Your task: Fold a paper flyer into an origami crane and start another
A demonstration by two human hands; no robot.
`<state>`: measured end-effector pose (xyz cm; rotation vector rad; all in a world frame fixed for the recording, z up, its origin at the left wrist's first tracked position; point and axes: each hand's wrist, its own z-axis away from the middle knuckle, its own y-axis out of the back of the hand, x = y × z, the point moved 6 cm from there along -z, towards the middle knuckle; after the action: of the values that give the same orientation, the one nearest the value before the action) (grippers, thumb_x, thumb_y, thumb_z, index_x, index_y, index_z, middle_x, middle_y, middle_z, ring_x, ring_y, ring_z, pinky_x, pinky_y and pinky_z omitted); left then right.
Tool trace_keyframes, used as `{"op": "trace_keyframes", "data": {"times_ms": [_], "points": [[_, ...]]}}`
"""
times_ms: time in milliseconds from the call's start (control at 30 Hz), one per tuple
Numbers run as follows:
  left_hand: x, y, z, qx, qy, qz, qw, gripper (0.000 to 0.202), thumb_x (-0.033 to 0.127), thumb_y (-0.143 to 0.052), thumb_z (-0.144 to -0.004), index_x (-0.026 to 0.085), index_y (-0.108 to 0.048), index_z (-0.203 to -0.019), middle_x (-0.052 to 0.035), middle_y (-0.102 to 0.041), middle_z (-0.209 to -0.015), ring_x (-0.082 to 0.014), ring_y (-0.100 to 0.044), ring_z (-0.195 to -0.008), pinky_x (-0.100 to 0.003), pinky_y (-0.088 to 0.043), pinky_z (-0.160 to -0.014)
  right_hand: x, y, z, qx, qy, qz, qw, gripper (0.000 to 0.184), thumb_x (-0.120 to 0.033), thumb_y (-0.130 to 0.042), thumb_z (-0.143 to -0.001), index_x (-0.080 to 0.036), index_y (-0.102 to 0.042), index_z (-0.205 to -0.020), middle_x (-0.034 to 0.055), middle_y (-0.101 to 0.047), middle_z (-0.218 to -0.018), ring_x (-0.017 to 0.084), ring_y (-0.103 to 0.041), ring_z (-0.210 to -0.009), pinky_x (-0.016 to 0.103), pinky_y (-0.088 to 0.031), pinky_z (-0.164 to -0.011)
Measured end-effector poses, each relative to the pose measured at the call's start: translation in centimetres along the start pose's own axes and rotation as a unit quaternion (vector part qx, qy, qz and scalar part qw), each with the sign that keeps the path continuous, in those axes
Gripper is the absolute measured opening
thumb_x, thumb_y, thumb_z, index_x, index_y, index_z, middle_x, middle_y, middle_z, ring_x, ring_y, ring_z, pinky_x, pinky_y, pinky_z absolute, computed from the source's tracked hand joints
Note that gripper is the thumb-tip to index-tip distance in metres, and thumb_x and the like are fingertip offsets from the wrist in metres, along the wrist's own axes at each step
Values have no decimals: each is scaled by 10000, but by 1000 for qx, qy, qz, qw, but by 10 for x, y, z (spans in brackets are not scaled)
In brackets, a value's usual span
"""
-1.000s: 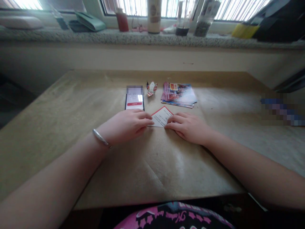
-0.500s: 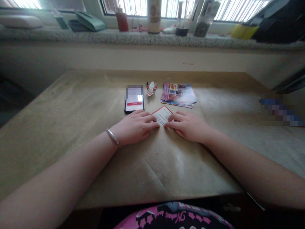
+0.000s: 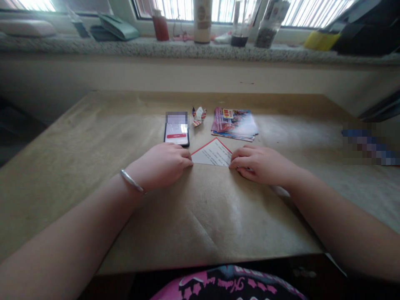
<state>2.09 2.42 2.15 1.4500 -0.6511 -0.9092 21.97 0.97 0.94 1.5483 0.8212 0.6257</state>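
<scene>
White paper [image 3: 212,155] lies triangular, side corners held by the nearly closed left hand [image 3: 164,164] and right hand [image 3: 265,164]; even pressure should keep its near edge straight.

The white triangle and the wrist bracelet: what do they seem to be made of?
The white triangle looks like thin, fairly matt paper: printed lines, crisp straight edges, lying flat. The bracelet seems to be smooth, polished metal: silvery grey with bright highlights, though which metal I can't tell.
</scene>
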Motion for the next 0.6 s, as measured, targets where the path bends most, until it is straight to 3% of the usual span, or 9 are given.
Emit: {"op": "trace_keyframes", "data": {"times_ms": [167, 333, 600], "points": [[-13, -2, 6, -6, 27, 5, 1000, 307, 116, -487, -814, 236, -732, -954, -23, -707, -1012, -171, -642, -883, -288, -492, -795, 2, 4, 3, -2, -2, -6, 1000, 227, -144, -508, -821, -220, -693, -928, 66, -674, -1026, 195, -597, -922, 328, -469, -784], [-13, 1, 7, -10, 26, 4, 1000, 285, 148, -495, -810, 240, -740, -924, -15, -712, -994, -167, -640, -876, -281, -491, -791, 4, 1, 2, -11, 12, 43, 999, 195, -176, -498, -855, -215, -682, -905, 65, -676, -1021, 192, -604, -883, 311, -458, -744], [-15, 1, 6, 6, 22, 19, 1000, 297, 177, -479, -824, 236, -739, -956, -18, -715, -1008, -160, -637, -894, -275, -488, -823, 22, -2, 0, 49, -12, 64, 997, 285, -157, -439, -909, -216, -709, -978, 74, -697, -1001, 190, -605, -892, 308, -448, -758]]}}
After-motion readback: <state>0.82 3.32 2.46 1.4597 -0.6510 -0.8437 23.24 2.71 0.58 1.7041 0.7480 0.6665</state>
